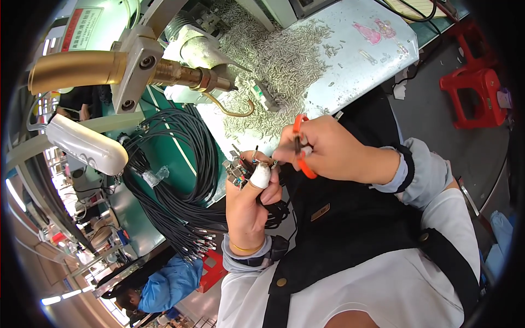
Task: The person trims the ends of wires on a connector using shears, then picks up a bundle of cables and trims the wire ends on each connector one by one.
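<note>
My left hand [246, 205] is closed round a bunch of black cables [278, 213], whose metal connectors [236, 170] and thin coloured wires stick up beside the thumb. A white wrap [261, 176] covers that thumb. Orange-handled pliers [306, 166] are gripped in my right hand [336, 150]; one handle loop shows above the fingers and one below. The right fingertips meet the left ones at a wire end, and the pliers' jaws are too hidden and blurred to make out.
A heap of small metal pieces [273, 65] covers much of the pale worktop [355, 71]. Over it reach a brass pipe [82, 71] and a thin bent tube [232, 112]. Coiled black cables [202, 147] lie at left, near a lamp [87, 145]. A red stool [473, 95] stands at right.
</note>
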`<state>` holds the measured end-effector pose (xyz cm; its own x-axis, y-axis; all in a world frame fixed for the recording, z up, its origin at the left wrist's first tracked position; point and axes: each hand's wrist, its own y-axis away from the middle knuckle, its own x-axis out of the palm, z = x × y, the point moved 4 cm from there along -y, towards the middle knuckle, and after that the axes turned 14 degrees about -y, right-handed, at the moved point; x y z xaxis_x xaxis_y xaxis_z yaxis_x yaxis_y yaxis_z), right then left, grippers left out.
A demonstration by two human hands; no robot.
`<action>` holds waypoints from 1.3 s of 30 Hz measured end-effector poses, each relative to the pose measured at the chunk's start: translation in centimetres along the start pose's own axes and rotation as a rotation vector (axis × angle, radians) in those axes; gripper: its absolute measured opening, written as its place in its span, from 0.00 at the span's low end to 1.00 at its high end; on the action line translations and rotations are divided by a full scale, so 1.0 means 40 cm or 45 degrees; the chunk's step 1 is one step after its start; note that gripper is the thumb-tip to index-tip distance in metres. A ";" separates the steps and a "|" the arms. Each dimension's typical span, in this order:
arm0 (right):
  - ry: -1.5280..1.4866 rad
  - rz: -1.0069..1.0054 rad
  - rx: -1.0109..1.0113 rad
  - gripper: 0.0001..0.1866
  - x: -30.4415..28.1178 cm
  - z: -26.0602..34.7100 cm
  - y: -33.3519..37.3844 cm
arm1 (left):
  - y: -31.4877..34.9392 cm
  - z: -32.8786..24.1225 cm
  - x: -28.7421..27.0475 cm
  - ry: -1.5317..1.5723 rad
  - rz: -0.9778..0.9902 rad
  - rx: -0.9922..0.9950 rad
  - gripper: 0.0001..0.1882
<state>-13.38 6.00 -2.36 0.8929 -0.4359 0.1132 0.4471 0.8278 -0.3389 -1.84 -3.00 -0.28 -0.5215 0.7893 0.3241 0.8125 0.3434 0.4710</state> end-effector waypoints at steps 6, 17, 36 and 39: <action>-0.623 -0.023 0.869 0.14 0.012 -0.003 0.011 | 0.004 0.004 0.000 -0.255 -0.200 0.150 0.12; 0.211 -0.149 -0.225 0.07 0.013 0.013 -0.001 | -0.003 0.014 -0.004 -0.215 -0.291 0.303 0.09; 0.938 0.200 -0.683 0.12 -0.014 0.075 -0.014 | 0.007 0.003 -0.002 -0.069 -0.134 -0.001 0.07; 0.751 0.079 -0.625 0.08 -0.017 0.060 -0.007 | 0.002 -0.001 0.007 0.030 -0.065 -0.004 0.09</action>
<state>-13.99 6.92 -0.09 0.6772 -0.6242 -0.3896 0.1990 0.6652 -0.7197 -1.93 -2.78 -0.13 -0.5681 0.7587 0.3189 0.7841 0.3813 0.4897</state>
